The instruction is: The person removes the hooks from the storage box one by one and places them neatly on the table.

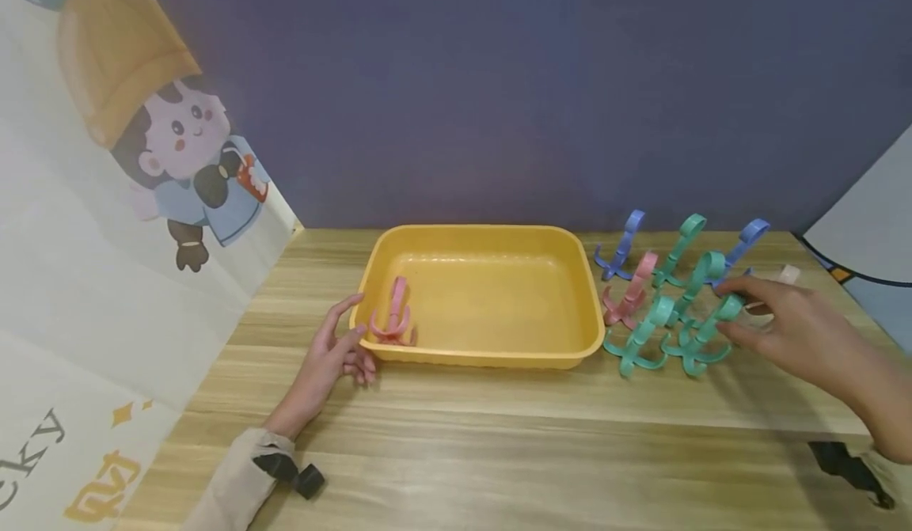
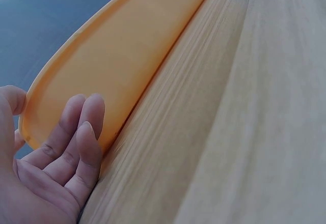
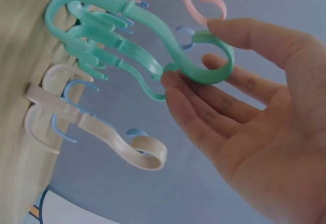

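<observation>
In the head view, my left hand (image 1: 331, 354) holds the left front corner of a yellow plastic tray (image 1: 492, 357), thumb over the rim, other fingers bent against the outer wall. Inside the tray's left end lies a pink pronged hook (image 1: 397, 301). On the right, my right hand (image 1: 801, 333) has thumb and fingers around the curled top of a green pronged hook (image 1: 701, 341), whose prongs rest on the table. The right wrist view shows the thumb touching that green hook (image 3: 170, 40) at its curl. A whitish hook (image 3: 102, 127) stands beside this hand.
Several other hooks stand close by: green (image 1: 644, 337), pink (image 1: 630, 293) and blue (image 1: 623, 246). The wooden table (image 1: 499, 444) meets a dark blue wall (image 1: 456, 104) behind and a pale cartoon-printed surface (image 1: 85, 278) on the left.
</observation>
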The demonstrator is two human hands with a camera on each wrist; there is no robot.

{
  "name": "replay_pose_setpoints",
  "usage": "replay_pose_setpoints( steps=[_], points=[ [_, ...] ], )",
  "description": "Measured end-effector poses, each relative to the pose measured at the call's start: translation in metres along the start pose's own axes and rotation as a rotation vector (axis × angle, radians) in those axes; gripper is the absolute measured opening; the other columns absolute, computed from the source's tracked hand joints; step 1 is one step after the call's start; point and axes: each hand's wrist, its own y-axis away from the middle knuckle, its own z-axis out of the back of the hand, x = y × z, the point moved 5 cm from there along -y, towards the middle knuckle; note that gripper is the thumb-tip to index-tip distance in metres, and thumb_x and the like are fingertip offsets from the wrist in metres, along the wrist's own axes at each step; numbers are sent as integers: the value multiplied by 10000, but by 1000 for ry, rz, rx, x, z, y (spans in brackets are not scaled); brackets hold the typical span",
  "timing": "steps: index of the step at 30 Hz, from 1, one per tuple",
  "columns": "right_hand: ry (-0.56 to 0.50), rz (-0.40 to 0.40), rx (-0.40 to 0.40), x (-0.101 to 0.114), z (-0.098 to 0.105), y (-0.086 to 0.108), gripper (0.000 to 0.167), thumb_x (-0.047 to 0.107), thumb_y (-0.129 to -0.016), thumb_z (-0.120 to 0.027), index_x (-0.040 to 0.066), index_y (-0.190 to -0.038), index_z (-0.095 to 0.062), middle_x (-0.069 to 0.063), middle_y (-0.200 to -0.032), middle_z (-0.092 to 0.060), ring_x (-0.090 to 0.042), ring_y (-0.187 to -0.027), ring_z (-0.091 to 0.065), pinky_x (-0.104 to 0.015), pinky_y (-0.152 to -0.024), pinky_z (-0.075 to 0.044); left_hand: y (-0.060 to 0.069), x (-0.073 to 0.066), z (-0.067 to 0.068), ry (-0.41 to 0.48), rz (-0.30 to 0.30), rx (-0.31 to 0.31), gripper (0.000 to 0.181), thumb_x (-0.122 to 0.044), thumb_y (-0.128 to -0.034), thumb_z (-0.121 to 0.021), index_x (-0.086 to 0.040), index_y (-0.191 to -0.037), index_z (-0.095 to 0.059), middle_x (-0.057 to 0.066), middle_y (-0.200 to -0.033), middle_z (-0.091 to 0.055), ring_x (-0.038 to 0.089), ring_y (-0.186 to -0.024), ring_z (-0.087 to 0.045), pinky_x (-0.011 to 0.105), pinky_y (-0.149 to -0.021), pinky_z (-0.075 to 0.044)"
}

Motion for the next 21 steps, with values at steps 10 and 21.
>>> replay_pose_setpoints(
  steps=[10,21],
  points=[
    [85,98,-179,15,16,5,456,124,-817,-815,-5,-1214,-634,-286,-1140,-659,-479,-901,-633,-575,-610,-524,1,-1,0,9,-5,-6,534,-294,-1057,-515,-245,-1537,-284,131,-644,-660,254,-520,-661,322,-466,-546],
    [95,145,-260,38,24,11,418,103,-812,-806,19,-1190,-650,-248,-1124,-671,-463,-935,-623,-618,-693,-484,2,-2,1,4,-7,-2,537,-294,-1060,-508,-239,-1541,-276,131,-644,-658,260,-523,-662,324,-467,-544]
  ],
)
